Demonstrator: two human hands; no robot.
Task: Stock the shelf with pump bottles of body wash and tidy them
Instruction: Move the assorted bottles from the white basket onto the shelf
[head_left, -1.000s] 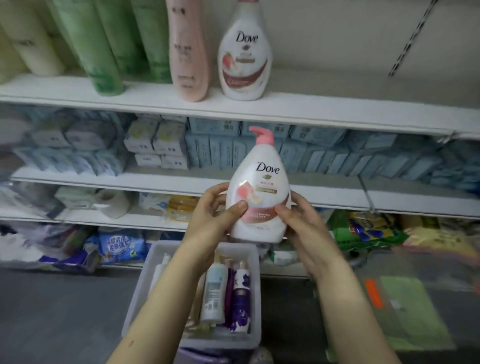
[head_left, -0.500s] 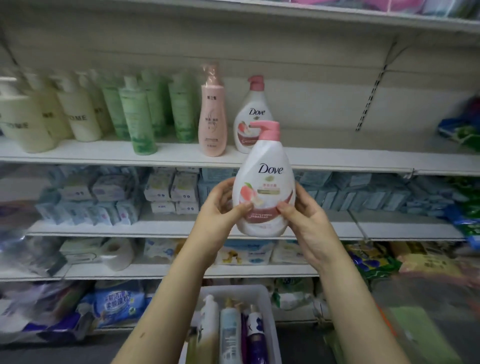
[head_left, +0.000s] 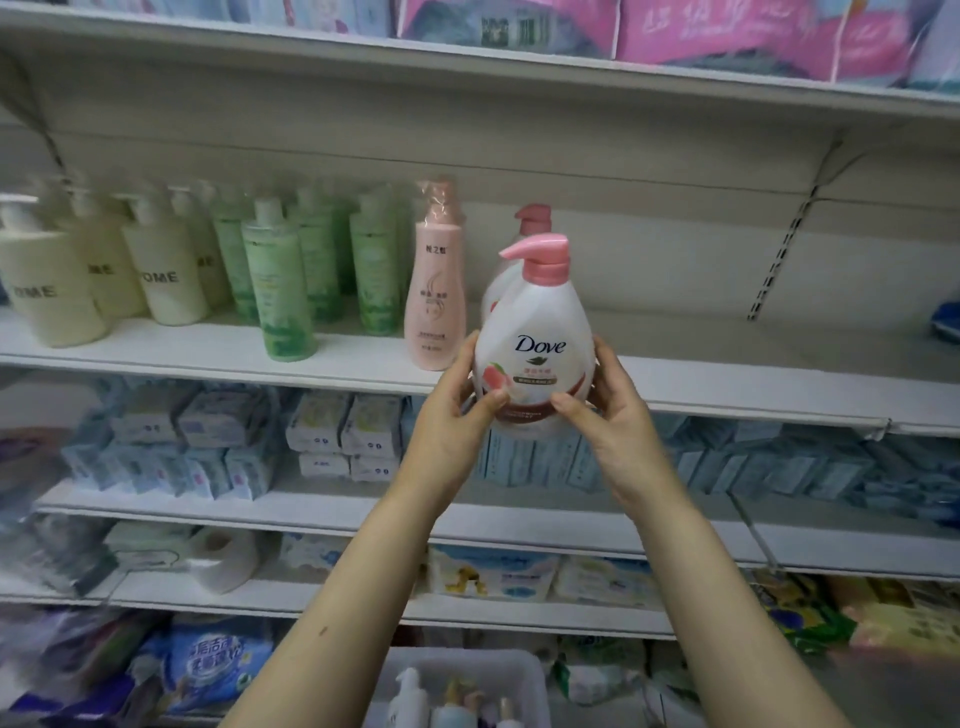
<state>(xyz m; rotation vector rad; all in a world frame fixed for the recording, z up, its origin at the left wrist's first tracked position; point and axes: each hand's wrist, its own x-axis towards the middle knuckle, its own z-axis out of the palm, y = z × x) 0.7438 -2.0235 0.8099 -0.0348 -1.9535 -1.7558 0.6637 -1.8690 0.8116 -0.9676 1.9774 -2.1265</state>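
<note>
I hold a white Dove pump bottle (head_left: 535, 332) with a pink pump upright between both hands, just in front of the white shelf (head_left: 332, 358). My left hand (head_left: 452, 410) grips its lower left side, my right hand (head_left: 608, 405) its lower right. Its base hangs at the shelf's front edge. A second Dove bottle (head_left: 531, 218) stands on the shelf right behind it, mostly hidden. To the left stands a tall pink bottle (head_left: 435, 291).
Several green bottles (head_left: 278, 291) and cream pump bottles (head_left: 49, 291) fill the shelf's left part. Bare shelf stretches to the right (head_left: 727, 358). Lower shelves hold blue packets (head_left: 208, 441). A white bin (head_left: 462, 686) with bottles sits at the bottom.
Both hands have raised the Dove bottle from the level of the lower shelves up to the body wash shelf, in front of the other Dove bottle. The view has tilted upward.
</note>
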